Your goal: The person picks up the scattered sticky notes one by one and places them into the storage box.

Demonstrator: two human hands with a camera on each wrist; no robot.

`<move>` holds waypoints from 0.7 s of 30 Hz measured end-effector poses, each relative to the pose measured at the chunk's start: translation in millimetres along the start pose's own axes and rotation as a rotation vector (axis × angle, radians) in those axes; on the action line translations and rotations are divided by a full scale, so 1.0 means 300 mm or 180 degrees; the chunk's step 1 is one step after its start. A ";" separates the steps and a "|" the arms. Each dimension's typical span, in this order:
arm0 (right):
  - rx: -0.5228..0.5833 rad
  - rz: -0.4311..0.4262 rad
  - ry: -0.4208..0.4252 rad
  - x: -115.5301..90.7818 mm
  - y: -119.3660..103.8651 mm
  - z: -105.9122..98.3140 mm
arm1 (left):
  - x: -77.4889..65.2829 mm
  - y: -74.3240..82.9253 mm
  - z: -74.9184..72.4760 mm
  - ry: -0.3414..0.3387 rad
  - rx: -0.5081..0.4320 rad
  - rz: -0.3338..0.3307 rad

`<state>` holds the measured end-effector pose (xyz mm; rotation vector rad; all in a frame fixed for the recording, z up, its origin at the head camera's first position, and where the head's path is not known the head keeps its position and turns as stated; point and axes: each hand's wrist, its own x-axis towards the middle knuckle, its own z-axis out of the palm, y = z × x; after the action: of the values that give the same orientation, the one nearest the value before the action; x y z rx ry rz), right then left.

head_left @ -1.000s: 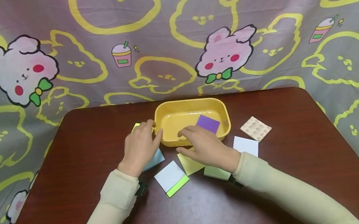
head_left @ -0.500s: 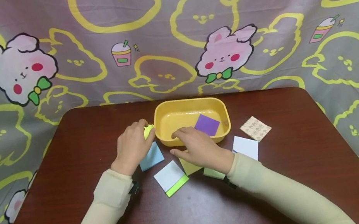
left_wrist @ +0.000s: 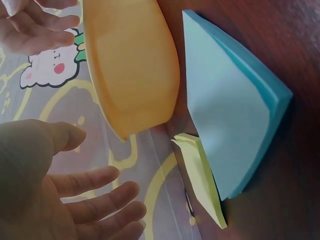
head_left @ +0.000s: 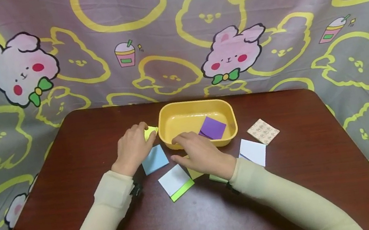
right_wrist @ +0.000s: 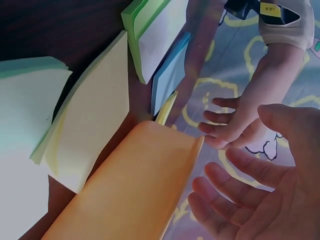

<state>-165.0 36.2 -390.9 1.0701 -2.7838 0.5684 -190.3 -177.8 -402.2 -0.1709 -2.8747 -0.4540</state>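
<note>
My left hand (head_left: 132, 149), fingers loosely bent, hovers just left of the yellow plastic basin (head_left: 177, 126) and holds nothing. Beneath its fingertips is a small bright yellow sticky note pad (head_left: 150, 132), partly covered in the head view; the left wrist view shows this yellow pad (left_wrist: 200, 180) apart from the fingers. A blue sticky note pad (head_left: 157, 159) lies nearer, below the hand. Over the basin's front rim hangs my right hand (head_left: 205, 154), its relaxed fingers spread around nothing. Inside the basin, at the right, rests a purple sticky note pad (head_left: 214, 127).
In front of the basin lie a white-topped pad with a green edge (head_left: 175, 181), a pale yellow pad (head_left: 193, 173) and a pale green pad (head_left: 217, 178), partly under my right arm. Farther right are a white pad (head_left: 253, 152) and a patterned beige pad (head_left: 263, 132). A printed curtain (head_left: 164, 33) hangs behind.
My left hand has drawn left, away from the basin's rim, uncovering more of the yellow and blue pads. My right hand has drifted slightly left and nearer. The pads stay put.
</note>
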 end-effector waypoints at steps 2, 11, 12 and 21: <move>0.0006 0.0006 -0.0003 0.003 -0.003 0.003 | 0.003 -0.006 0.003 -0.0036 -0.0005 -0.0031; -0.0029 -0.0020 -0.0015 0.022 -0.012 0.012 | 0.016 -0.027 0.019 -0.0249 -0.0025 -0.0152; -0.0028 -0.0035 -0.0012 0.024 -0.013 0.014 | 0.018 -0.029 0.019 -0.0269 -0.0018 -0.0156; -0.0025 -0.0171 -0.0046 0.047 -0.038 0.029 | 0.021 -0.048 0.031 -0.0510 0.0060 -0.0245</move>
<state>-167.6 16.2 -392.3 1.1480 -2.7577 0.5450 -200.3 -188.1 -413.6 -0.0978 -3.0504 -0.4462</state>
